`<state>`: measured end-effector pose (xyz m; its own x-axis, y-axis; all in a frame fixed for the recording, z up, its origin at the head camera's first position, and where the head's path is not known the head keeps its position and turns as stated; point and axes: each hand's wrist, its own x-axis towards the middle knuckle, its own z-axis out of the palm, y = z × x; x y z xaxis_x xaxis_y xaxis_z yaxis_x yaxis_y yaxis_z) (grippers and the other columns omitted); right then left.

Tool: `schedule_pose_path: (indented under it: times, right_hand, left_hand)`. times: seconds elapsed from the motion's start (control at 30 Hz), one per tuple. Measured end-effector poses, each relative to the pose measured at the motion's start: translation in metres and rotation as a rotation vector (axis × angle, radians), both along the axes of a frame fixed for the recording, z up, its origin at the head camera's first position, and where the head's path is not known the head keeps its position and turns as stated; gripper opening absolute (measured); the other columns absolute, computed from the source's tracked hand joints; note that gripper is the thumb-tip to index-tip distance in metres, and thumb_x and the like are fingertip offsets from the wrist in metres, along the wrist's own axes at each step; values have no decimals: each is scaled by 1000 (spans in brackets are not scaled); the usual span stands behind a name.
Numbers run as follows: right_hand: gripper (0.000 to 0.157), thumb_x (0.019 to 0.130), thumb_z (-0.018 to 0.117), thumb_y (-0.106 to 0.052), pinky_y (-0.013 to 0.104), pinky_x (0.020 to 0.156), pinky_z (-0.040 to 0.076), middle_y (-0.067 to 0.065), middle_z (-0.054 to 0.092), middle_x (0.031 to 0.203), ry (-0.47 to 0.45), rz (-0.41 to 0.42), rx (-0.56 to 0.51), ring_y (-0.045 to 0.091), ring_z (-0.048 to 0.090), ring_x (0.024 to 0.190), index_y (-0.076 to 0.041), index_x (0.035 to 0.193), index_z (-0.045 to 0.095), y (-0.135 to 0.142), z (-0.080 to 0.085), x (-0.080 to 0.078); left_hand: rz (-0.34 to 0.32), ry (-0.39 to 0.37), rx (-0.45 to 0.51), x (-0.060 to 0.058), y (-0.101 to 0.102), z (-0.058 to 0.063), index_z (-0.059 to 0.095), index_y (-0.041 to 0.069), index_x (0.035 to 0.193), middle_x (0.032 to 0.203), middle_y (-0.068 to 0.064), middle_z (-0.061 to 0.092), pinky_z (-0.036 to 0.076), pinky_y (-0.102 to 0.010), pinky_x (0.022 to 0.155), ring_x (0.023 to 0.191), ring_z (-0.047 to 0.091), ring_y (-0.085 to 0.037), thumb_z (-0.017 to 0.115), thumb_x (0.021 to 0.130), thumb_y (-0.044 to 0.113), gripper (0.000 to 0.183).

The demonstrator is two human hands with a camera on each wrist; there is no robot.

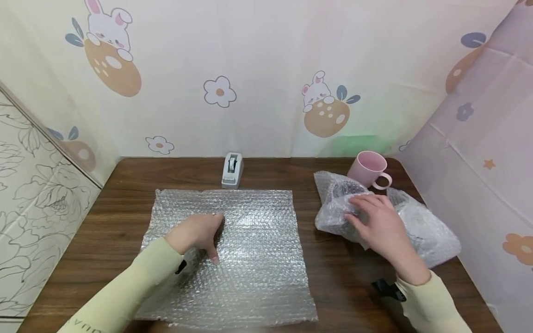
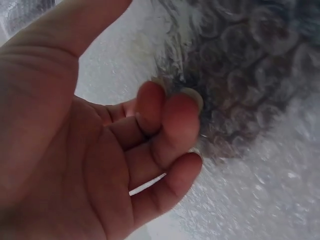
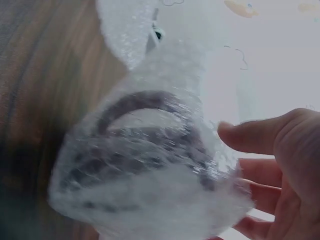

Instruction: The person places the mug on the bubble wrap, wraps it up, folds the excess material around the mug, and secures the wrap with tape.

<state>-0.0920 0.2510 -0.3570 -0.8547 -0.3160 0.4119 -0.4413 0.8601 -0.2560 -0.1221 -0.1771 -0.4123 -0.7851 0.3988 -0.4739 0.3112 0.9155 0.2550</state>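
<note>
Both hands are well apart, and our left hand (image 1: 200,231) is over the flat bubble-wrap sheet (image 1: 258,259) with its back up and thumb pointing down toward the sheet's near edge. Our right hand (image 1: 381,222) reaches to the right of the sheet, at the nearer wrapped bundle (image 1: 331,217), its thumb standing away from its fingers. We cannot tell whether those fingers grip the film or only rest against it.

From the left wrist we see what the head view hides: our palm, with the fingers loosely bent and holding nothing, close to the bubbles around a dark patch. From the right wrist we make out a dark arched shape through the film of the nearer bundle, and our fingers passing behind its edge.

Only from the head do we see the whole desk (image 1: 108,222): the white tape dispenser (image 1: 232,171) just beyond the sheet's far edge, the pink mug (image 1: 367,170) beyond and right of the sheet, and a second wrapped bundle (image 1: 430,231) farther right of it. Our left sleeve (image 1: 133,282), coming in from the sheet's near left, bears dark lettering, cut off and too slanted for us to read.
</note>
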Motion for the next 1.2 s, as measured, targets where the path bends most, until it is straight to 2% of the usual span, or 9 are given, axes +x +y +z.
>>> schedule_pose_path:
  times: [0.17,0.33,0.43,0.6,0.77,0.93,1.07,1.2]
  right_hand:
    - [44,81,82,-15,57,94,41,19,67,121,-80,35,31,42,55,115,3,119,69,6,25,1]
    - [36,87,76,-16,56,82,46,19,69,113,-124,21,103,38,63,99,0,119,69,18,66,-9]
    - [32,90,73,-18,55,74,47,15,71,100,-171,-11,150,33,65,85,-2,118,70,29,88,-22]
    - [32,95,68,-24,55,76,47,14,72,94,-272,-61,170,36,66,85,-2,118,69,52,108,-62]
    - [39,99,61,-26,59,84,45,28,68,109,-393,-89,187,48,62,101,6,120,64,80,106,-106]
    - [43,99,60,-28,62,87,43,32,62,118,-519,-120,215,51,56,107,9,121,62,101,95,-138]
    - [38,93,68,-24,52,76,50,27,67,101,-624,-105,207,40,60,91,9,110,67,112,81,-156]
    - [30,88,71,-21,36,57,52,6,60,71,-819,-109,196,21,56,68,9,91,67,115,67,-166]
  left_hand:
    - [-19,16,-17,-3,12,1,51,11,110,95,-8,64,53,-48,82,89,64,-31,94,41,55,93]
    - [-19,36,-8,-5,17,3,50,11,105,87,-4,61,53,-46,79,83,63,-27,94,41,56,89]
    - [-29,53,8,-7,22,6,50,12,104,85,-3,60,53,-45,78,80,62,-26,94,41,56,88]
    - [-28,49,28,-10,30,6,50,13,102,83,-1,58,53,-44,77,78,60,-24,93,42,58,87]
    - [-41,54,22,-12,42,1,49,13,103,86,-2,59,53,-44,77,81,62,-25,92,42,61,88]
    - [-58,68,21,-11,52,-1,49,14,102,87,-2,59,53,-44,75,81,62,-24,91,43,63,87]
    - [-67,72,25,-11,60,-1,50,14,100,86,-1,59,53,-43,74,81,62,-23,92,44,62,85]
    - [-78,79,23,-11,67,-2,51,14,103,89,-3,61,54,-43,75,85,64,-25,92,44,63,87]
